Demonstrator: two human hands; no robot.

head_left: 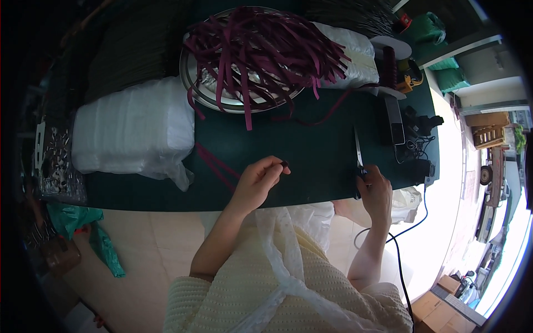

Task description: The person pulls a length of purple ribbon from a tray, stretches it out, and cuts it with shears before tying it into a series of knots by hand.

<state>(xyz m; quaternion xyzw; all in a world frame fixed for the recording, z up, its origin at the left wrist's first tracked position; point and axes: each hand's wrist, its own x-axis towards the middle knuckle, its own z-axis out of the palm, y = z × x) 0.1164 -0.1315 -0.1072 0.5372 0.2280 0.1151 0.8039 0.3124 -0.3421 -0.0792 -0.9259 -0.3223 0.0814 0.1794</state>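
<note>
Over the table's near edge my left hand point(257, 182) is closed in a pinch. A small dark end pokes out at its fingertips and looks like ribbon. Two strips of purple ribbon point(215, 165) lie on the table and run up to that hand from the left. To the right, my right hand point(378, 192) is curled round the dark handles of a pair of scissors point(358, 147), whose blades point away from me. Farther back, a heap of cut purple ribbon strips point(261, 53) is piled on a round silver tray point(206, 101), some hanging over its rim.
A white plastic-wrapped bundle point(133, 130) stands left on the dark green table point(311, 183), another point(355, 55) behind the tray. At the right are a ribbon spool point(390, 66), a black box point(393, 122) and tangled cables point(413, 139). A bag of small metal pieces point(58, 155) lies far left.
</note>
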